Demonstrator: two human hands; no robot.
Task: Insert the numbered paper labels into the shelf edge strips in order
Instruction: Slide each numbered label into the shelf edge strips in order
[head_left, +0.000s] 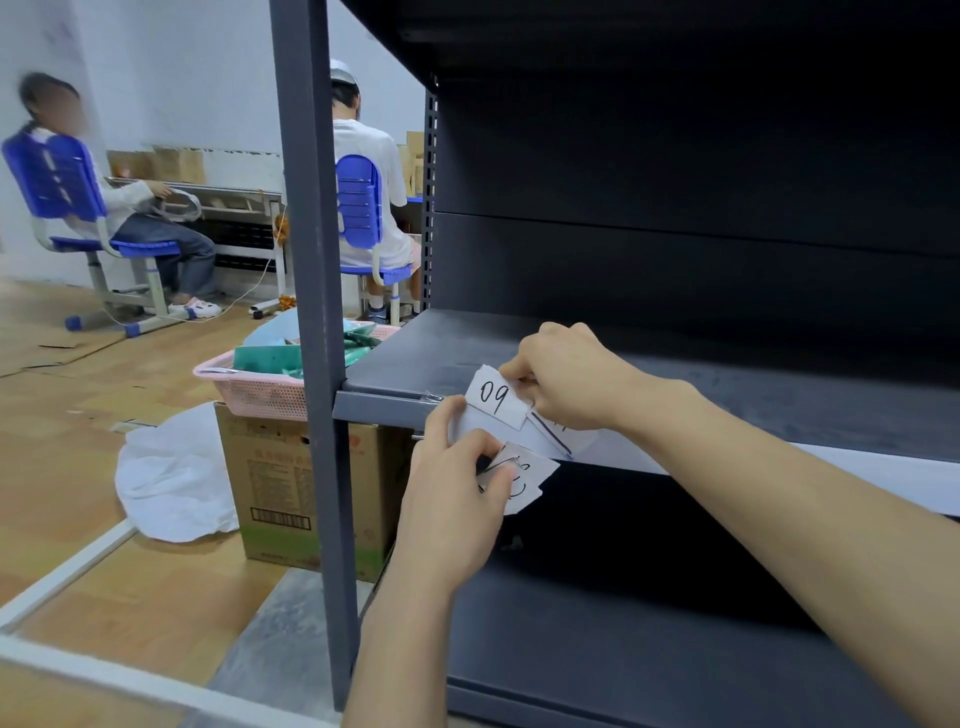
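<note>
Label 09 (496, 397) is sitting at the edge strip (379, 408), nr the left end of the shelf (415, 356). The rt hand (571, 376) is pinching its top edge, prob. to feed it in. The lt hand (457, 499) is gripping spare labels (524, 475) just below, so the next is to hand.

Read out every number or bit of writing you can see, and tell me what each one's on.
"09": handwritten on the paper label pinched by the right hand at the shelf edge.
Paper slips in the left hand: pen strokes half hidden in its grip, unreadable.
Cardboard box: printing and a barcode, too small to read.
</note>
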